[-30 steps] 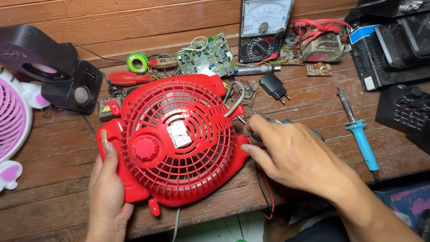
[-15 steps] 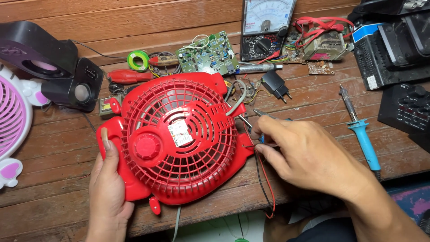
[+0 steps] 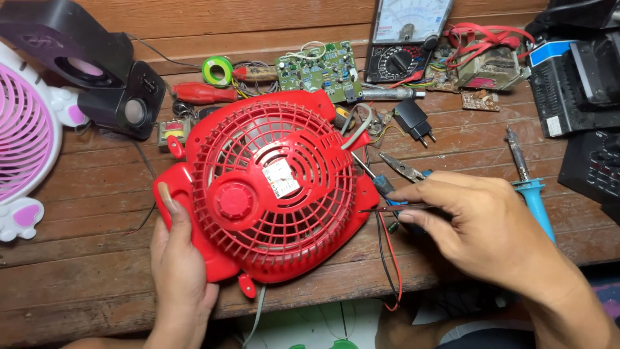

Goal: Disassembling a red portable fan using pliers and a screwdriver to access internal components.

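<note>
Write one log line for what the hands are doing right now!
left hand: grips red fan edge | right hand: pinches thin metal probe beside fan | surface: wooden bench

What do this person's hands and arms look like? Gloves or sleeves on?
Both are bare: the left hand and right hand wear no gloves, rings or watch that show. No sleeves cover the forearms in view. The left thumbnail is fairly long.

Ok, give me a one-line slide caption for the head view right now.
Left hand steadies a red fan housing on a wooden workbench while the right hand holds a thin metal tool at its edge.
</note>
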